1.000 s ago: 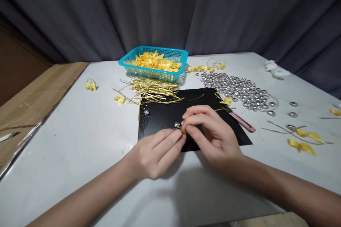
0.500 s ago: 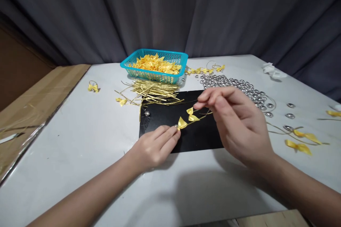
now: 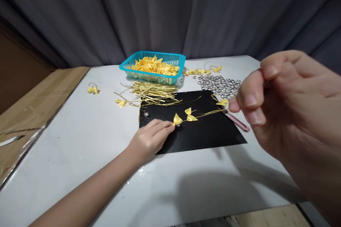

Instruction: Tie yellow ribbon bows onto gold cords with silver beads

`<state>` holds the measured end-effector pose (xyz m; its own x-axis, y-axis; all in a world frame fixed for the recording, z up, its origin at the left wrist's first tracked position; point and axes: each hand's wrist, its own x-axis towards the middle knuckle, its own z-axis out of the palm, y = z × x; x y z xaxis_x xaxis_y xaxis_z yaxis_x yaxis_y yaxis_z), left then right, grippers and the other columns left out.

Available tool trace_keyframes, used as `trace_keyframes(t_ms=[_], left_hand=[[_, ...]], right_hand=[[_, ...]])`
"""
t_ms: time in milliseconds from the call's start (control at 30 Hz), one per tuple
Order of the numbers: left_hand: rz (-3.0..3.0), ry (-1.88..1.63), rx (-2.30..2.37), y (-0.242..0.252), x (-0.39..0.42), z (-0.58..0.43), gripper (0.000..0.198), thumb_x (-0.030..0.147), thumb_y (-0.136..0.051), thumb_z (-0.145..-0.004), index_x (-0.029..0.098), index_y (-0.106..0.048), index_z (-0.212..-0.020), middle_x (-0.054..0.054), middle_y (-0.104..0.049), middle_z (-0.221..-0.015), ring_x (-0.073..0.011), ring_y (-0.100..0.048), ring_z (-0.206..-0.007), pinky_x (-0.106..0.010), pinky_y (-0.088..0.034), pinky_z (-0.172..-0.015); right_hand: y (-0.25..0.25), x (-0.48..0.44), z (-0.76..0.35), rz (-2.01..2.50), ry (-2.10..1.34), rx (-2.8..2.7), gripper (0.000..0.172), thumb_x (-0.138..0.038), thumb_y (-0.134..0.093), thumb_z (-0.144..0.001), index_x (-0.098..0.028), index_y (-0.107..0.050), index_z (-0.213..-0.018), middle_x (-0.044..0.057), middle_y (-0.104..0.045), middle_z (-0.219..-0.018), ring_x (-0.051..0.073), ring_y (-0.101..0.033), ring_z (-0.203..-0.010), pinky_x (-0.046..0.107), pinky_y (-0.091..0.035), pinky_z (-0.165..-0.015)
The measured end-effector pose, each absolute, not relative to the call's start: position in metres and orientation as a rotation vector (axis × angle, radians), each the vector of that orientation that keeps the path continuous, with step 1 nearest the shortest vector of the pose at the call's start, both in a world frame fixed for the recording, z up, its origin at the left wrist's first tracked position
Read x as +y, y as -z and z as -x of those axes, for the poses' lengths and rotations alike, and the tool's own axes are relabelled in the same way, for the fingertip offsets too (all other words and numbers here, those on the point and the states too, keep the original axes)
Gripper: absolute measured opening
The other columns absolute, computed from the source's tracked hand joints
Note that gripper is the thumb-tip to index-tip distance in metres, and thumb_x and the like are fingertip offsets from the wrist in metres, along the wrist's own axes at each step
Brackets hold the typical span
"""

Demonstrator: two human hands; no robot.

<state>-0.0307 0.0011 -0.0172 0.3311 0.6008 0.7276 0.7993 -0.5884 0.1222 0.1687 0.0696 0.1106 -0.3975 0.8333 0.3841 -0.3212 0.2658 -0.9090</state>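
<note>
My left hand (image 3: 149,137) rests on the edge of a black mat (image 3: 197,127), its fingertips pinched on a small yellow ribbon bow (image 3: 177,119) beside a silver bell. A thin gold wire (image 3: 210,112) runs from that bow, past a second yellow bow (image 3: 189,114), up to my right hand (image 3: 287,110). My right hand is raised close to the camera, thumb and fingers pinched on the wire's far end.
A teal basket (image 3: 154,75) full of yellow bows stands at the back, with a heap of gold wires (image 3: 153,93) before it. Silver bells (image 3: 220,84) lie spread at the right. A pink tool (image 3: 237,121) lies on the mat's right edge. Cardboard (image 3: 32,103) borders the left.
My right hand has pulled away from the left, up and to the right toward the camera, drawing the gold wire out taut. My left hand stayed low on the mat, holding the bow.
</note>
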Motion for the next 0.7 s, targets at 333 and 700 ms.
trace_keyframes(t_ms=[333, 700], left_hand=[[2.403, 1.392, -1.414, 0.014, 0.005, 0.03, 0.013, 0.005, -0.055, -0.083, 0.013, -0.064, -0.089, -0.009, -0.073, -0.086, -0.0141, -0.066, -0.078, -0.026, -0.054, -0.072], [2.475, 1.413, -1.574, 0.011, 0.003, 0.026, 0.013, 0.007, -0.054, -0.082, 0.012, -0.067, -0.084, -0.01, -0.074, -0.085, -0.0157, -0.065, -0.077, -0.027, -0.053, -0.071]], right_hand=[[-0.118, 0.07, -0.17, 0.544, -1.338, -1.486, 0.042, -0.005, -0.024, -0.096, -0.019, -0.056, -0.075, -0.008, -0.057, -0.058, 0.0, -0.051, -0.043, 0.015, -0.048, -0.052], [-0.121, 0.073, -0.182, 0.559, -0.998, -1.724, 0.019, -0.021, -0.043, -0.096, -0.023, -0.056, -0.083, -0.003, -0.051, -0.065, 0.004, -0.041, -0.047, 0.027, -0.035, -0.051]])
